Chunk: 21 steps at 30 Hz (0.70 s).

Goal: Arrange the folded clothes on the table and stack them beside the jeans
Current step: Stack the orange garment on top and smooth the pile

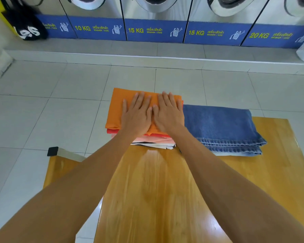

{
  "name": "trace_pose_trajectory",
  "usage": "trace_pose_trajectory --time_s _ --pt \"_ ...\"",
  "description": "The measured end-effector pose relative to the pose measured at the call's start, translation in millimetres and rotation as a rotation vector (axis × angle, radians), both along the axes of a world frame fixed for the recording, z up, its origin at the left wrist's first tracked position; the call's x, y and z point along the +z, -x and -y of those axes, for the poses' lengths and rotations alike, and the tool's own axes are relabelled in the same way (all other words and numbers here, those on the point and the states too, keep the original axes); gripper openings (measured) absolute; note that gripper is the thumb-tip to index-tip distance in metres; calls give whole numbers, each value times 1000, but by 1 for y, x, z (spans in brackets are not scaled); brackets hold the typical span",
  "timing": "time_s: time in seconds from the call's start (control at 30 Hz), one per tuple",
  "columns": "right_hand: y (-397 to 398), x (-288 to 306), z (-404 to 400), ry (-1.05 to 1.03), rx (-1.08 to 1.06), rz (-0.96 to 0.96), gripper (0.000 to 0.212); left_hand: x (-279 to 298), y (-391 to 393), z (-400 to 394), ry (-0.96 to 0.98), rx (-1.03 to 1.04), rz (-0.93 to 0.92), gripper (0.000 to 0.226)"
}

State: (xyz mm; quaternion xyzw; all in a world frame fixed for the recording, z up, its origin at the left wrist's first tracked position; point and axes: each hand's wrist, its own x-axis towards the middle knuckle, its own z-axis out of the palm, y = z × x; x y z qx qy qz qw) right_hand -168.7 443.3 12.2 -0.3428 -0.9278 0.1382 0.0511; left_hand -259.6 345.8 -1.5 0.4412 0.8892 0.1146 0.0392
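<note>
Under our flattened palms lies the orange garment [118, 109], the top layer of the stack of folded clothes [153, 140] at the far end of the wooden table [156, 190]. Our left hand [137, 116] and right hand [168, 114] rest side by side on it, thumbs nearly touching, fingers [142, 99] extended and slightly spread, pinching nothing.

We judge that we are at the pressing and squaring step: the pile is built and sits just beside the jeans [218, 127], its right edge touching or all but touching the denim past our right little finger. What seems left is to smooth the top and line up the edges, since the lower layers jut out toward our wrists, beyond the orange one. The next move calls for light, even downward pressure and a nudge at the sides, without pushing the pile off the far table edge ahead of our fingertips, where it already seems to overhang.

By count we see one stack with about five coloured layers (orange, red, pink, white, a dark strip); the exact number of garments we cannot tell. We count one folded pair of jeans, two hands, one table, and five washing machines [154, 30] far beyond the fingertips, with one black bag [27, 30] at far left.
</note>
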Motion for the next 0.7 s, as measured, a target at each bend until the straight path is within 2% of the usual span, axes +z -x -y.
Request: trace_pose_trajectory --time_s 0.1,0.17,0.23,0.37,0.47,0.7 --pt "-19 -17 -5 -13 1 -19 65 -12 27 24 41 124 64 61" --pt "-18 -14 -8 -25 20 42 66 -9 43 35 99 187 157 59" --pt "-7 -4 -11 -81 29 118 65 -1 53 38 151 209 138 58" --pt "13 6 -10 -110 33 46 60 17 41 11 -17 145 38 57" --pt "6 -9 -6 -59 13 25 61 2 25 2 2 93 66 59" --pt "1 -22 -8 -45 -9 27 67 -18 26 7 -14 161 151 60"
